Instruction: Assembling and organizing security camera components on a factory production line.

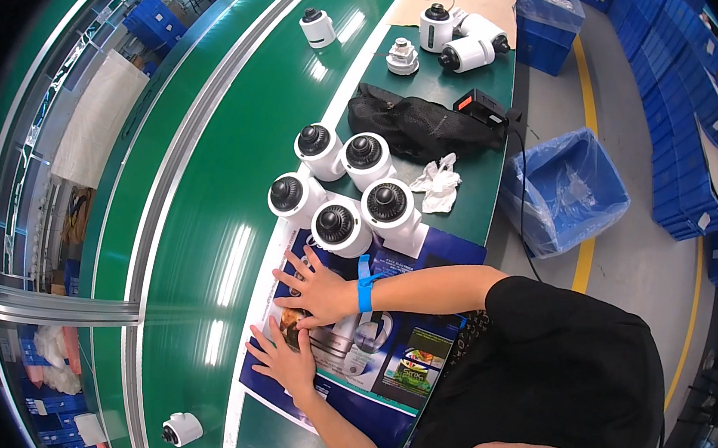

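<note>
My right hand (322,290), with a blue wrist strap (366,285), lies palm down with fingers spread on a dark blue printed sheet or flattened package (350,402). Just below it, my left hand (290,364) rests on the same printed piece, fingers also apart. The thumbs are close together and neither hand holds anything. Several white rounded units with black ribbed tops stand beyond my right hand; the nearest white unit (341,227) is at the piece's far end. Pictures of a device cover its middle, partly hidden by my hands and right forearm.
A black mesh bag (418,123), a crumpled white cloth or tissue (438,183) and a black-and-orange device (479,107) lie farther along the bench. More white units sit on the green conveyor (228,211) at left. A lined blue bin (568,191) stands on the floor at right.
</note>
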`<state>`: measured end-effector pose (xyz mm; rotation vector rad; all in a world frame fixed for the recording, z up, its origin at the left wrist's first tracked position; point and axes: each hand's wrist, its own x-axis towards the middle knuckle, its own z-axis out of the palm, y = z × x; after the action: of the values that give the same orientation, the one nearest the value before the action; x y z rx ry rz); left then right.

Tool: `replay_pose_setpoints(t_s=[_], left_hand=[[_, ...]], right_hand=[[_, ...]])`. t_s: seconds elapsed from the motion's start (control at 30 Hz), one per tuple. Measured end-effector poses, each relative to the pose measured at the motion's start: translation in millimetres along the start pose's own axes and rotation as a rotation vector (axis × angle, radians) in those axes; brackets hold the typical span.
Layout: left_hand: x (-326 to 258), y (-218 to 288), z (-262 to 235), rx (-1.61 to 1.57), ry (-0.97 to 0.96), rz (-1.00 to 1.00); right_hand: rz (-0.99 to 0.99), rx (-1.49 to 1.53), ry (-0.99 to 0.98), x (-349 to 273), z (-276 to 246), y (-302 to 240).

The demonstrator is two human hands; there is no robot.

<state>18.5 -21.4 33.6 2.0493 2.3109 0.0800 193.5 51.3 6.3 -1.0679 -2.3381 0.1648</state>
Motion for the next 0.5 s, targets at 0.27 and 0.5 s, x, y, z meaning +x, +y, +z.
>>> replay_pose_setpoints(t_s=[0.27, 0.5], left_hand=[[-0.3, 0.2, -1.3, -0.01, -0.004, 0.003], [-0.3, 1.1, -2.1, -0.011, -0.008, -0.003]], right_hand=[[0.0, -0.005, 0.016, -0.1, 2.1, 0.0], [-0.001, -0.008, 0.024, -0.1, 2.8, 0.1]])
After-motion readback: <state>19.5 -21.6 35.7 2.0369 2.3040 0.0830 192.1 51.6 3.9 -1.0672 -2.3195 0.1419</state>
